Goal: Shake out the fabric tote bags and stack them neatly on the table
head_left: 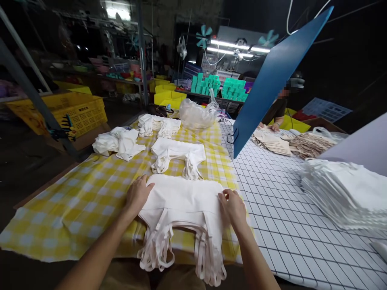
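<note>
A stack of white strappy tops (184, 199) lies in front of me on a yellow checked cloth (99, 197). Its loose straps hang toward me over the table's front edge. My left hand (139, 195) is at the stack's upper left corner, thumb on top and fingers bent round the edge. At the upper right corner, my right hand (234, 205) has its fingers curled and pinched on the fabric's edge. Just beyond lies a smaller pile of white tops (179, 151), with another white pile (159, 123) behind it.
Crumpled white garments (119, 141) lie at left, and a clear plastic bag (198, 112) sits farther back. A blue board (272, 80) stands upright on the white grid-patterned table cover (256, 193). Right of it are a tall white stack (347, 189) and beige piles (272, 139) near another person's hand.
</note>
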Tool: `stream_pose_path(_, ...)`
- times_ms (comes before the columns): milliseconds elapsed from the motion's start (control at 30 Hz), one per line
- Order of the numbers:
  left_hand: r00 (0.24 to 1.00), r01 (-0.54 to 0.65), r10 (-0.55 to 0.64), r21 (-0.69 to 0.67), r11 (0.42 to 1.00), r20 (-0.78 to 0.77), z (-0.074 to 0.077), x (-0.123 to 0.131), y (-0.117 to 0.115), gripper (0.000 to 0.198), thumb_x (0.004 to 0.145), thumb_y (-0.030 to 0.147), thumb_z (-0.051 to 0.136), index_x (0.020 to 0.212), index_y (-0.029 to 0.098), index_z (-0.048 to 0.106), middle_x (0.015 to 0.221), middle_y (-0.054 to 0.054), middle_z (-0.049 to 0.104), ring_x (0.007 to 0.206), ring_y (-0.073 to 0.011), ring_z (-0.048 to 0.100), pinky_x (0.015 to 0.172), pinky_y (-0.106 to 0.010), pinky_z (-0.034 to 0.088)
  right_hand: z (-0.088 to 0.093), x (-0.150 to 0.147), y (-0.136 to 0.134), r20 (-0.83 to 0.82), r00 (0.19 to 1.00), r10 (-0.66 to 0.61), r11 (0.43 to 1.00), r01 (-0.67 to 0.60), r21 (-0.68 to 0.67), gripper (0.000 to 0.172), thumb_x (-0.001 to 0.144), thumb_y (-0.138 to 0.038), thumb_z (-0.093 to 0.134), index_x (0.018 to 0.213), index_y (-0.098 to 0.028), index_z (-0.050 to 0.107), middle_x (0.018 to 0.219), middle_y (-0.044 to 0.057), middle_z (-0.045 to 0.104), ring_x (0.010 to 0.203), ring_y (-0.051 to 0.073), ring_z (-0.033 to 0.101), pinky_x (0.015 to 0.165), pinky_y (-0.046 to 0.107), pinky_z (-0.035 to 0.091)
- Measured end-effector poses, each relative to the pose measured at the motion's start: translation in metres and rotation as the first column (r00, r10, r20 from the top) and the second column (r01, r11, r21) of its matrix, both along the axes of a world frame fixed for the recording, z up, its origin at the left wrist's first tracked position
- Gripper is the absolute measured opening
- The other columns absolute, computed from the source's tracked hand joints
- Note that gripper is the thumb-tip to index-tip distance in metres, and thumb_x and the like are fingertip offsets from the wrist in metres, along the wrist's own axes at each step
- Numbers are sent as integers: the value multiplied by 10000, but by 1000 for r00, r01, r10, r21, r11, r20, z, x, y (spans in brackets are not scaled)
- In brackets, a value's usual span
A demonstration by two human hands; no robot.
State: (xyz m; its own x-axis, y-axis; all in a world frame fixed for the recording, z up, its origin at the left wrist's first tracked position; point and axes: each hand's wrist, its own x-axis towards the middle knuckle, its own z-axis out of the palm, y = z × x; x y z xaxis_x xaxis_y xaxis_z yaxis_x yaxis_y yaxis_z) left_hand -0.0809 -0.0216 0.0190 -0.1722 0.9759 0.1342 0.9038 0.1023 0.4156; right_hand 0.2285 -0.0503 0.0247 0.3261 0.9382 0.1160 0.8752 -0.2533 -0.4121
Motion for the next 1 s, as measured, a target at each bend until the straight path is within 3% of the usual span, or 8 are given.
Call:
stream_pose_path(200, 951, -79, 87, -40, 996, 297, -2, -8, 9, 180, 668, 274, 636, 819, 175, 634, 586, 2, 564, 596, -158, 545, 541, -234, 361, -7, -11, 12, 115, 992, -47, 999, 48, -2, 254, 815, -327, 415, 948, -169, 564, 928, 121, 574, 875, 271, 524, 636, 344, 382)
stream_pose_path(433, 909, -95, 61, 61, 994, 413, 1, -4, 9, 115, 674, 212, 575, 774, 166, 611, 514, 54, 451, 522, -119, 457, 554, -230, 341, -13, -9, 13, 133, 989, 58, 973, -86, 214, 208, 794, -245, 386, 891, -184, 560, 916, 107, 519, 852, 244, 469, 656, 334, 381)
stream_pose_path(533, 898, -99, 54, 82, 992, 438, -1, -3, 9, 101, 672, 207, 567, 760, 173, 604, 546, 42, 487, 541, -123, 470, 568, -232, 353, -11, -10, 15, 125, 988, 89, 970, -115, 213, 191, 793, -254, 386, 845, -190, 558, 846, 90, 552, 779, 227, 484, 652, 334, 371)
stream_pose_path(733, 913, 21, -79, 149, 989, 401, -6, -6, 15, 108, 689, 272, 580, 630, 183, 569, 631, 3, 529, 593, -133, 463, 592, -244, 343, -3, -10, 22, -37, 999, 29, 999, -27, 38, 277, 766, -461, 464, 625, -227, 422, 556, -3, 500, 518, 154, 425, 493, 271, 297)
stream_pose_path(867, 905, 33, -66, 87, 996, 420, -3, -11, 20, 181, 656, 253, 580, 517, 177, 492, 555, 28, 451, 556, -116, 403, 561, -240, 294, 4, -1, 29, -204, 974, 102, 995, -100, 22, 311, 721, -438, 525, 547, -213, 398, 481, -44, 405, 498, 123, 376, 479, 251, 279)
stream_pose_path(933, 837, 40, -76, 79, 996, 541, 4, -13, 20, 163, 641, 261, 580, 538, 171, 492, 557, 36, 448, 562, -108, 404, 565, -232, 300, 16, 4, 28, -413, 896, 162, 984, -178, 1, 311, 694, -469, 565, 578, -192, 485, 515, -36, 459, 519, 126, 422, 491, 250, 316)
stream_pose_path(1000, 709, 91, -132, 96, 991, 692, 16, -16, 18, 189, 635, 318, 587, 574, 166, 494, 566, 42, 450, 563, -100, 408, 561, -222, 313, 36, 8, 26, -606, 769, 201, 967, -256, -4, 335, 662, -505, 612, 657, -172, 573, 597, -7, 553, 571, 148, 499, 522, 263, 372)
